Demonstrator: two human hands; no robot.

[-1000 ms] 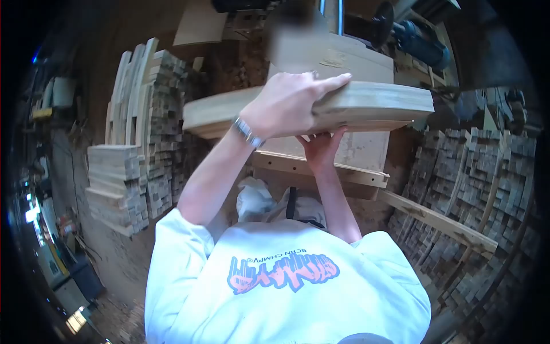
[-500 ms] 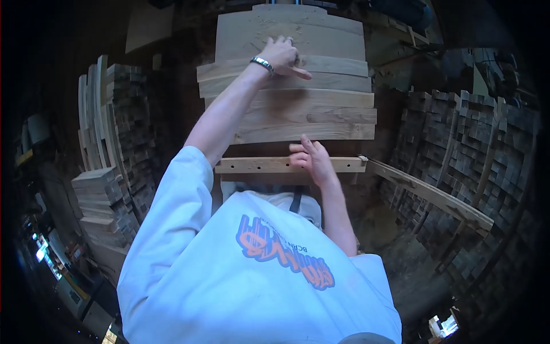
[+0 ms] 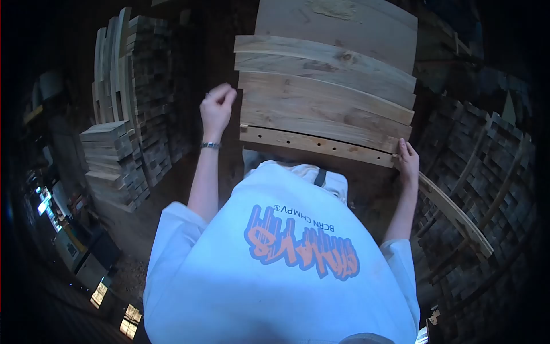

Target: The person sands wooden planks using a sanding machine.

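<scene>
Several pale wooden boards [image 3: 326,92] lie side by side across a flat panel in front of me. The nearest board lies along a wooden rail [image 3: 303,140] with dark round holes, a thin dark gap between them. My right hand [image 3: 408,163] is at the right end of the nearest board, its fingers pressed together on that end. Off the left ends of the boards, my left hand [image 3: 216,106] is raised in the air with fingers curled in. Nothing shows in it. A banded bracelet or watch [image 3: 210,145] circles the left wrist.
Sawdust [image 3: 335,8] lies on the bare panel [image 3: 344,28] beyond the boards. Tall stacks of lumber [image 3: 152,86] stand at left, with a lower stack [image 3: 109,149] before them. More stacked wood [image 3: 492,172] fills the right side, and a long plank [image 3: 455,215] slants down there.
My left hand has left the far panel and moved back to the left, its fingers now curled. My right hand has gone right to the board's end. The nearest board now lies closer to the rail.
</scene>
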